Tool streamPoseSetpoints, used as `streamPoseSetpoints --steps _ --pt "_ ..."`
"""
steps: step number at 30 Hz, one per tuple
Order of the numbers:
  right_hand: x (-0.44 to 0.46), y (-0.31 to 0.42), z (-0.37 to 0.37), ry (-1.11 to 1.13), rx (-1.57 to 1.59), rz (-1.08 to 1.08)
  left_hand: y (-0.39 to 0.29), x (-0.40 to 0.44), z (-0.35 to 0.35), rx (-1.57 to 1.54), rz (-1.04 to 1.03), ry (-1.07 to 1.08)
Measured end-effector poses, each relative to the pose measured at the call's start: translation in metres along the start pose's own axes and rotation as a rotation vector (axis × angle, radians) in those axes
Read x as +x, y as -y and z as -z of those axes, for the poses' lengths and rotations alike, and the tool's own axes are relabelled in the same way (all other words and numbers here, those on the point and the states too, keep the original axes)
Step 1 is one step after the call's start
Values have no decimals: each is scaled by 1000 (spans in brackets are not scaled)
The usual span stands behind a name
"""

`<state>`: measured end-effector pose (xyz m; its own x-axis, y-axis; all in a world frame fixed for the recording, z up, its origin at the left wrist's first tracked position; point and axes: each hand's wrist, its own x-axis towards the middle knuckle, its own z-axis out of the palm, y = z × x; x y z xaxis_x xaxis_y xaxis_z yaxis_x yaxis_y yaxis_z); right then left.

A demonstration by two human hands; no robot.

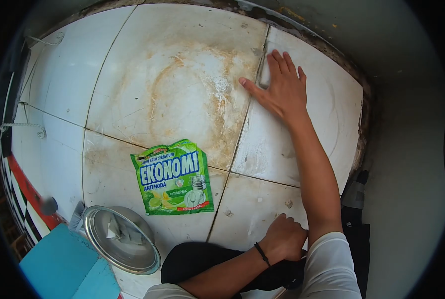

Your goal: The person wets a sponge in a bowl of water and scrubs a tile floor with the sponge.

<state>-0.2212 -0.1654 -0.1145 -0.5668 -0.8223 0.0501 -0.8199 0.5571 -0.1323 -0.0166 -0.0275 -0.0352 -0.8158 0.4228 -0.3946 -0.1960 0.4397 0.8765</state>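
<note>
My right hand [284,92] lies flat with fingers spread on the white floor tiles [312,119], near the far right edge. A pale edge shows between its thumb and forefinger; I cannot tell whether it is a separate thing or the tile. Closed into a fist, my left hand [282,236] rests near my knee, with a dark band [262,254] on the wrist. Anything inside that fist is hidden. Left of it, a green and yellow "EKONOMI" cream soap packet [172,179] lies on the tiles, its top edge torn.
Brown stains [192,94] mark the middle tile. A round metal basin [123,239] with a crumpled pale piece inside stands at lower left, beside brush bristles [76,217] and a blue block [63,264]. Walls border the far and right sides; white hooks [25,127] stand at left.
</note>
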Motion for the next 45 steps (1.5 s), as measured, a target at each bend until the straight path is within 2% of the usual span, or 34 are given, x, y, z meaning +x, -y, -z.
streamPoseSetpoints --steps 2,5,10,13,14,17,19,22,23,25,28,31,32,34,37,40,44,45 --pt "45 -9 2 30 10 -51 1 -1 3 -19 10 -17" --pt "48 -7 4 3 -28 -23 2 1 8 -28 22 -24" --pt "-55 16 11 -31 37 140 4 2 -4 -17 -4 -55" --pt "-73 26 10 -51 38 153 -2 5 -6 34 20 131" --pt "-74 26 9 -59 31 150 -3 4 -5 39 14 96" --pt "-28 13 -4 -145 3 156 1 0 -3 15 5 -18" --pt "25 2 -3 -89 8 74 3 -2 -1 -30 6 -117" --pt "39 2 2 -49 -9 28 2 0 7 -4 28 -21" --pt "38 4 3 -44 -23 28 3 -1 7 -13 28 -52" --pt "6 7 2 -86 5 108 6 -1 4 -37 25 -117" --pt "-71 27 12 -60 74 173 5 0 -1 -14 8 -52" --pt "-84 31 10 -71 90 192 -4 4 -6 -14 36 195" --pt "-84 30 8 -83 86 194 -2 4 -7 8 27 114" --pt "-57 23 4 -81 75 155 2 2 -8 44 10 -44" --pt "9 4 -9 -134 -6 91 7 -2 -5 -8 33 -169" --pt "71 -11 -2 -19 -41 -18 4 -1 1 8 36 -72" --pt "113 -17 21 205 -15 -109 5 -3 1 21 43 -97" --pt "109 -16 14 149 -51 -83 6 -3 1 27 52 -100"
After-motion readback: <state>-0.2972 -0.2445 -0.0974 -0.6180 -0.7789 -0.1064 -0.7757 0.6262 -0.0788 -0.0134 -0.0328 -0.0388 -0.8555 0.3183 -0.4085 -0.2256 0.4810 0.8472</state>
